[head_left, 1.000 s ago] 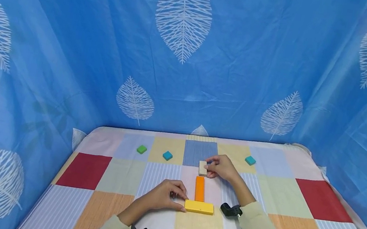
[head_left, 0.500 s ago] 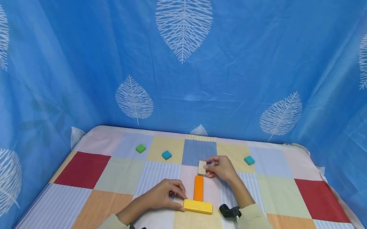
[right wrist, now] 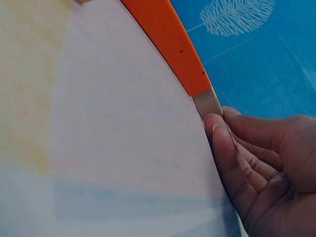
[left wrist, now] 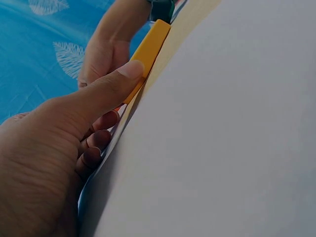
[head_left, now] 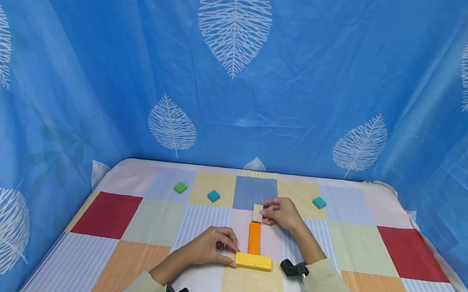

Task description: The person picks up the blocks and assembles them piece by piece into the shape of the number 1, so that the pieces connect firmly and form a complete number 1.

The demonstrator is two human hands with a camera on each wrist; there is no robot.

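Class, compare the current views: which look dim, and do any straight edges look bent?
Head view: bright, yellow block clearly lit; left wrist: dim, cloth greyish, left hand dark; right wrist: also dim, orange block with bowed edges.

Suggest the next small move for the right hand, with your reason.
The right hand should probably let go of the beige block: its near end seems to meet the orange block, roughly in line, while the left hand pinches the yellow block at the orange one's other end.
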